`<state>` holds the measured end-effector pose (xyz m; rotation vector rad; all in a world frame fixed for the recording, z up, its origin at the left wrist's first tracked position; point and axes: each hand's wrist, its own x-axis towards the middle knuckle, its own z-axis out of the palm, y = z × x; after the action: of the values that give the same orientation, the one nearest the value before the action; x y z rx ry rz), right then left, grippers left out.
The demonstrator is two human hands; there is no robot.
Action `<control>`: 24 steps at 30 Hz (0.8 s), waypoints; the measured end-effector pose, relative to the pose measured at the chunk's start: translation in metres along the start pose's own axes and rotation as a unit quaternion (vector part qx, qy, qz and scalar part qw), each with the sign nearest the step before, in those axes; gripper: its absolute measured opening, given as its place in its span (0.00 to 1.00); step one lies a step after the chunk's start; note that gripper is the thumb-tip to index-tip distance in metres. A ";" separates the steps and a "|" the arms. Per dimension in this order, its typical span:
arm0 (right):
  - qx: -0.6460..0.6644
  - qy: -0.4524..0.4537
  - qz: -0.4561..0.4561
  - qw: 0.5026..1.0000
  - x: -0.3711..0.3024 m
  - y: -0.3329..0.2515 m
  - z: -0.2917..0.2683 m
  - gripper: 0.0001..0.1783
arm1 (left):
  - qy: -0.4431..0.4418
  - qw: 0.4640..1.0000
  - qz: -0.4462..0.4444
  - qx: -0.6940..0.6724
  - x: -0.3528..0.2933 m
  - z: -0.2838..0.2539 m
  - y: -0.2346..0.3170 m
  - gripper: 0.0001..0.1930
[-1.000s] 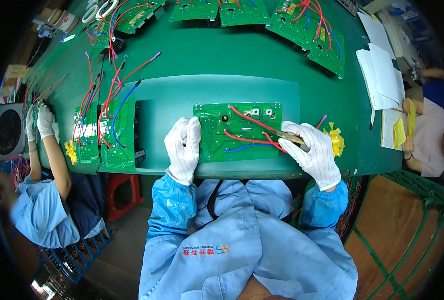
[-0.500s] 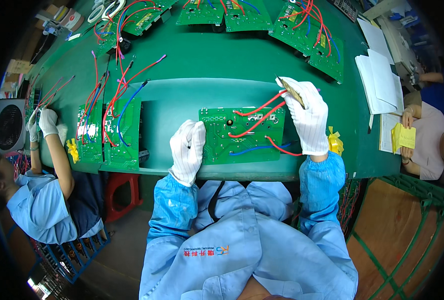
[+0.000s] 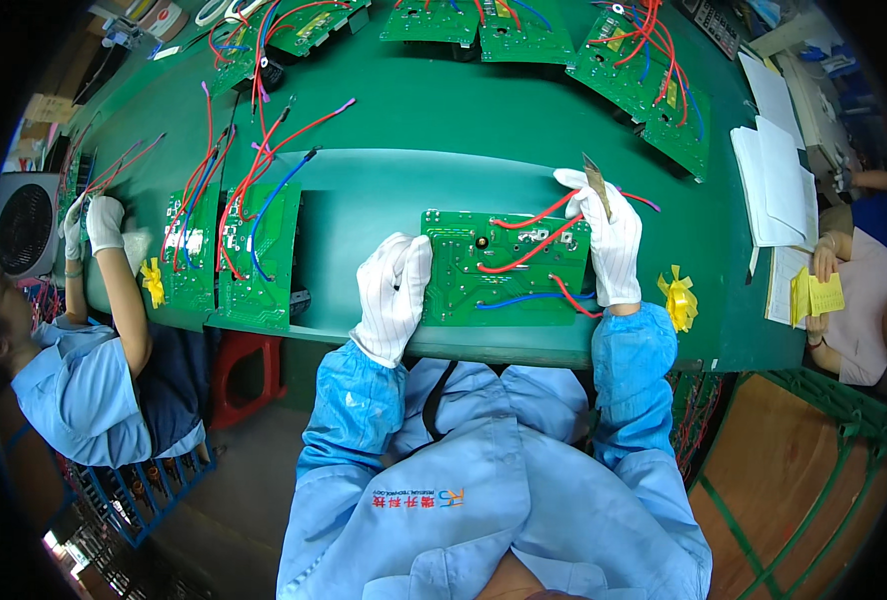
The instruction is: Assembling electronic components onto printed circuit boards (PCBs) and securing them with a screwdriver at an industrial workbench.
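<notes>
A green circuit board (image 3: 454, 290) with soldered red wires (image 3: 524, 252) and a blue wire (image 3: 519, 301) lies before me on the table. My left hand (image 3: 394, 290), in a white striped glove, is closed at the board's left edge and pinches it. At the opposite edge, my gloved right hand (image 3: 614, 245) is closed around a slim, pointed, brass-coloured metal tool (image 3: 596, 182). That tool points up and away from the board; its exact kind is unclear. Red wire ends pass by the right hand's fingers, and whether they are gripped is hidden.
To my left lie two wired circuit boards (image 3: 259, 225); more boards (image 3: 629, 75) line the far side. A yellow ribbon bow (image 3: 679, 300) hangs near my right sleeve. Papers (image 3: 774, 185) lie at right. Co-workers sit on both sides; the right one holds yellow slips (image 3: 816, 297).
My right hand has come nearer the board's right edge, and the tool has turned more upright. My left hand stays on the board's left edge. The whole view has shifted slightly.
</notes>
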<state>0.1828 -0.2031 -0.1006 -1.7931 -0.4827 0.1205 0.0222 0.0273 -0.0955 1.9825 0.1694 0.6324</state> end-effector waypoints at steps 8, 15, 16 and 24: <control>-0.070 -0.067 -0.051 0.994 -0.002 0.006 -0.016 0.13 | -0.003 1.000 0.022 0.008 0.002 0.000 -0.002 0.09; -0.093 -0.055 -0.107 0.988 -0.012 0.018 -0.018 0.12 | -0.002 1.000 -0.001 0.004 0.002 0.003 -0.003 0.15; -0.095 -0.049 -0.117 0.987 -0.012 0.019 -0.016 0.12 | 0.005 1.000 0.013 0.012 0.002 0.003 -0.003 0.12; -0.111 -0.049 -0.126 0.985 -0.010 0.016 -0.015 0.13 | 0.021 0.999 0.032 0.029 0.006 0.004 -0.001 0.11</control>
<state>0.1824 -0.2237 -0.1131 -1.9310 -0.8153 -0.0236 0.0293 0.0264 -0.0959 2.0378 0.1521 0.7189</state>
